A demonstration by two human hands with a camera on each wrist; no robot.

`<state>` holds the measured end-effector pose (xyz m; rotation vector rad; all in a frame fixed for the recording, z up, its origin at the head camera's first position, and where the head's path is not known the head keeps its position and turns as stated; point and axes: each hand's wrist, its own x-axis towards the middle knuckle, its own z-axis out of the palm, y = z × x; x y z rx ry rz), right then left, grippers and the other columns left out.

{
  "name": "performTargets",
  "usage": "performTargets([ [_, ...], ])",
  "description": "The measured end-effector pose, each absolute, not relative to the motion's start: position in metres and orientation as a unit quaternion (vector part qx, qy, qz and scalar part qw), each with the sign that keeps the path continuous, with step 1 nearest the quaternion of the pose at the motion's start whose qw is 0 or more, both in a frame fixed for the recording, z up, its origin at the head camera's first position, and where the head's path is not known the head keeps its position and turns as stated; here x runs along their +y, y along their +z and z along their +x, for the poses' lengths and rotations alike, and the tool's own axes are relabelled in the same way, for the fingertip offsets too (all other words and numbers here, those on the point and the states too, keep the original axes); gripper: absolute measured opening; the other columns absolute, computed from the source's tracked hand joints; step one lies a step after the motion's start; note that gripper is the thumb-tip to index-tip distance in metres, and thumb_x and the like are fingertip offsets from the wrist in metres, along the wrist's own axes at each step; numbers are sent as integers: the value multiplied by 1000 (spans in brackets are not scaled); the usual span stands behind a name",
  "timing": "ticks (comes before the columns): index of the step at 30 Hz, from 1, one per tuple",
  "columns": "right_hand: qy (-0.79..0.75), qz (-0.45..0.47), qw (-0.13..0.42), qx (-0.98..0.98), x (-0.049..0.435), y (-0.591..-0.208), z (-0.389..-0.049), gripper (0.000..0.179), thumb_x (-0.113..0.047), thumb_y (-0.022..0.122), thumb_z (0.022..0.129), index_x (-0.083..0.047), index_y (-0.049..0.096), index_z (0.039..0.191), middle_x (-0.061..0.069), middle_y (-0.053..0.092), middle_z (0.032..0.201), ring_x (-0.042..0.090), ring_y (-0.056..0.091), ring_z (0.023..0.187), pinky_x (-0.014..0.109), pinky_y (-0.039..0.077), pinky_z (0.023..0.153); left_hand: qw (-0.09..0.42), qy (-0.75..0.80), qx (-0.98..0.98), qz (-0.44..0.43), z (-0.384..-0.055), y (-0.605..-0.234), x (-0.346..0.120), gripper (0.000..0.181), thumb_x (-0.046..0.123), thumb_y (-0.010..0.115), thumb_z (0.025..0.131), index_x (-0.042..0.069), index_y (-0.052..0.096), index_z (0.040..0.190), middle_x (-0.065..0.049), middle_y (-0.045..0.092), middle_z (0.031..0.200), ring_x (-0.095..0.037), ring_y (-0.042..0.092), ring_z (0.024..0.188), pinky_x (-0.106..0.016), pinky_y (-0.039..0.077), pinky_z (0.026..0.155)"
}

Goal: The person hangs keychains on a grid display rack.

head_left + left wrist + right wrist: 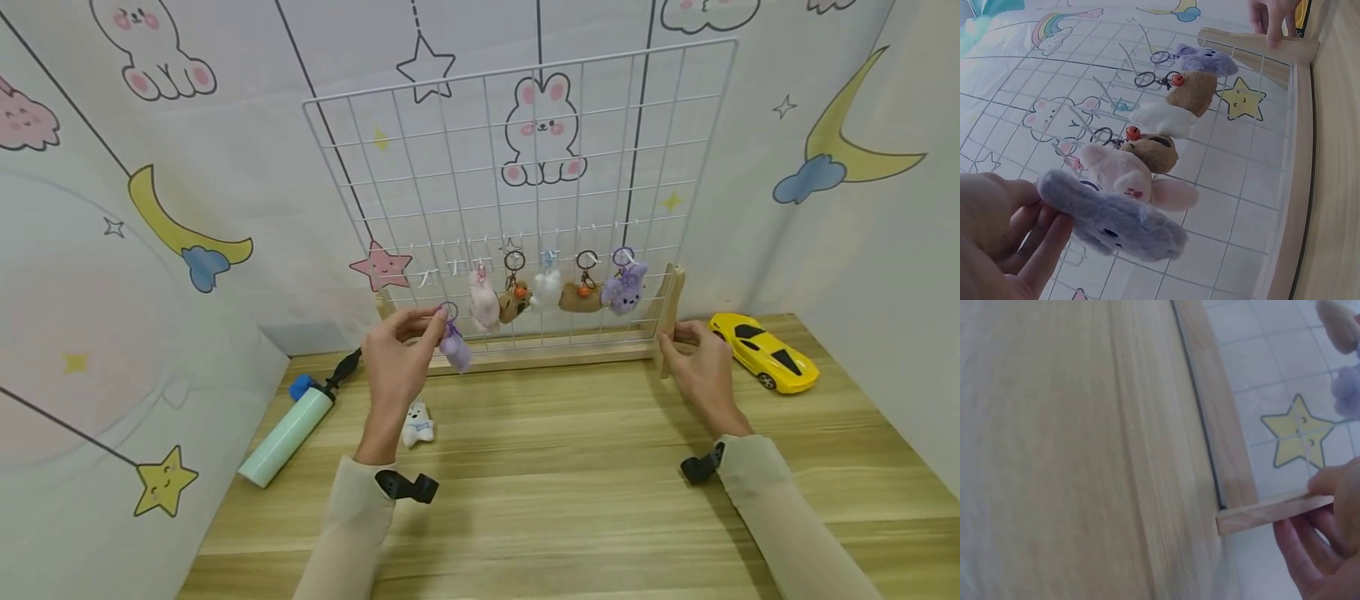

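My left hand [401, 354] pinches the ring of a purple plush keychain [454, 350] in front of the white wire grid rack [517, 167]. In the left wrist view this plush [1116, 219] dangles beside a pink plush. Along one row of hooks hang a pink plush keychain [483, 302], a brown one [513, 305], a white one [547, 290], another brown one [581, 297] and a purple rabbit one [625, 290]. My right hand [701, 362] grips the rack's right wooden foot [670, 312] between thumb and fingers, clearer in the right wrist view.
A white plush keychain [417, 423] lies on the wooden table [555, 483], partly behind my left wrist. At the left lies a mint-green hand pump [288, 437] with a black nozzle end. A yellow toy car [765, 352] stands at the right. Bare hooks [427, 277] show left of the pink plush.
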<state>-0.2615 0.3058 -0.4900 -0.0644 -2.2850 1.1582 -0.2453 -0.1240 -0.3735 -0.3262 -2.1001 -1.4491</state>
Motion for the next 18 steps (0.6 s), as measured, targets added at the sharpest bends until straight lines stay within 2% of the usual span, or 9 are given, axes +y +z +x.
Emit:
performTargets([
  [5,431,-28,281,-857,306,-491,-261,36,-24,77,102,5,71,123,26,77,118,45,76,111,-1,40,75,312,-586,-736,-133,-247,-371,-115,20,24,82,99,6,85,109,-17,83,89,-2,78,70,-23,64,70],
  [11,428,-30,285,-857,307,-492,-262,36,-23,77,102,5,71,123,26,77,118,45,76,111,1,40,76,336,-650,-668,-138,-252,-372,-105,21,18,81,100,1,84,111,-25,81,92,-6,79,67,-30,66,67],
  [18,423,-32,291,-858,308,-492,-264,32,-23,77,102,3,73,120,25,79,115,43,77,109,11,48,80,378,-641,-657,-121,-257,-371,-95,21,21,82,99,6,84,113,-20,83,93,-10,81,72,-30,66,69],
])
